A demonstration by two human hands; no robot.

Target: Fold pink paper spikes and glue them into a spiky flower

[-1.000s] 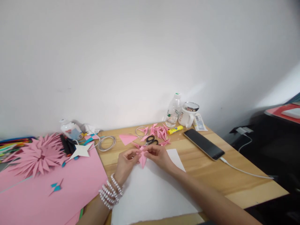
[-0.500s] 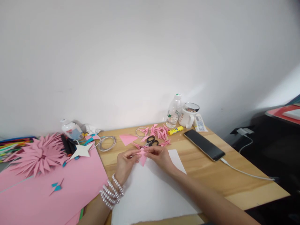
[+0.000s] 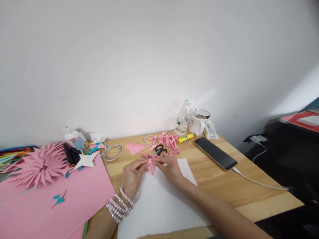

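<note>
Both my hands meet over a white sheet (image 3: pixel 161 205) on the wooden table (image 3: pixel 249 189). My left hand (image 3: pixel 132 174), with pearl bracelets at the wrist, pinches the left side of a small folded pink paper piece (image 3: pixel 151 166). My right hand (image 3: pixel 169 167) pinches its right side, fingers closed on the top edge. The piece's point hangs down between the hands. Just behind them lie black scissors (image 3: pixel 159 150) and a heap of folded pink paper points (image 3: pixel 168 141).
Large pink sheets (image 3: pixel 50 202) and a pink paper flower (image 3: pixel 40 164) lie at left, with a white paper star (image 3: pixel 86 160) and a cable coil (image 3: pixel 113 152). A phone (image 3: pixel 215 157) on its charging cable, a glue stick (image 3: pixel 185 138), water bottle (image 3: pixel 183 118) and mug (image 3: pixel 199 122) stand at the back right.
The pink piece has been turned and folded slightly between my fingers; my hands shifted a little toward the scissors. Everything else on the table stays put.
</note>
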